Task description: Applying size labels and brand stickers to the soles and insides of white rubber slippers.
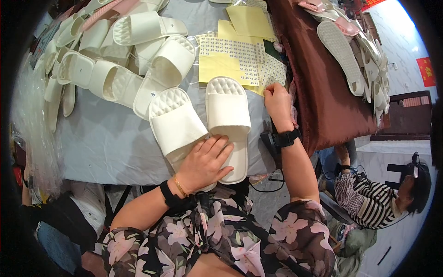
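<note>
Two white slippers lie side by side at the table's near edge, the left slipper (177,124) tilted and the right slipper (228,108) nearly straight, toes pointing away from me. My left hand (205,159) rests across both with its fingers spread, covering much of the left slipper's heel. To the right, my right hand (278,104) is closed in a pinch at the near right corner of the yellow sticker sheets (217,69). Whatever sits between its fingertips is too small or hidden to tell. Rows of small printed labels cover parts of the sheets.
A heap of white slippers (134,34) fills the table's far left, beside clear plastic wrapping (39,124). At right, more slippers are piled on a brown cloth-covered stack (318,92). Another person in a striped top (376,205) sits at the lower right.
</note>
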A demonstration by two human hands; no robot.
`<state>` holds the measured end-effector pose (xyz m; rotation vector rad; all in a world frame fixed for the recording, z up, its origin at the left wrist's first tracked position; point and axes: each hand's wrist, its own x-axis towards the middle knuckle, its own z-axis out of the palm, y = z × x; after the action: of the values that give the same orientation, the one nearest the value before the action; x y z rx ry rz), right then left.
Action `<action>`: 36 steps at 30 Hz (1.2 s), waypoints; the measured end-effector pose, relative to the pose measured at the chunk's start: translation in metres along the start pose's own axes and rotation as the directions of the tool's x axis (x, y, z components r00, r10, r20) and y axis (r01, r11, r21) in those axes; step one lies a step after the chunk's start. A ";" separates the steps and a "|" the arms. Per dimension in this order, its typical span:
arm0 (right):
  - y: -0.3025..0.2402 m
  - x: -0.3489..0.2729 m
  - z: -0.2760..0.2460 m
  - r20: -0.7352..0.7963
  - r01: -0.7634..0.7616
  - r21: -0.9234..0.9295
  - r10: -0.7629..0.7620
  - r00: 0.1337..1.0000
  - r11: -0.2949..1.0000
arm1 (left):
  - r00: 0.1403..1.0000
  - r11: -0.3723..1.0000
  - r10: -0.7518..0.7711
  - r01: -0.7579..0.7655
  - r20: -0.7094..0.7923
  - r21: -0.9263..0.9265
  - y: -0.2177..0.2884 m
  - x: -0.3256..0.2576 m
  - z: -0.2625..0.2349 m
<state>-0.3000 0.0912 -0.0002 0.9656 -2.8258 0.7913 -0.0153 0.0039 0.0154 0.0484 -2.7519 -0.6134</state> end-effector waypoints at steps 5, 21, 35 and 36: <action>-0.001 0.001 0.000 0.029 -0.005 -0.022 0.006 1.000 1.000 | 1.000 1.000 0.003 -0.003 -0.003 0.007 0.000 -0.001 0.000; 0.013 -0.007 -0.019 0.178 -0.037 0.352 -0.028 0.984 0.935 | 1.000 1.000 0.015 -0.014 -0.023 0.006 -0.001 -0.001 0.000; -0.051 -0.106 -0.069 0.902 -0.633 0.424 -0.243 0.356 0.648 | 0.981 0.981 0.010 -0.047 -0.193 -0.191 -0.010 -0.010 0.004; -0.052 -0.108 -0.069 0.915 -0.614 0.392 -0.220 0.339 0.685 | 0.976 0.978 0.014 -0.058 -0.217 -0.200 -0.010 -0.011 0.004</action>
<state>-0.1910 0.1497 0.0605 1.5216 -3.7170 2.1141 -0.0062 -0.0028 0.0047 0.0156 -2.4642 -0.8281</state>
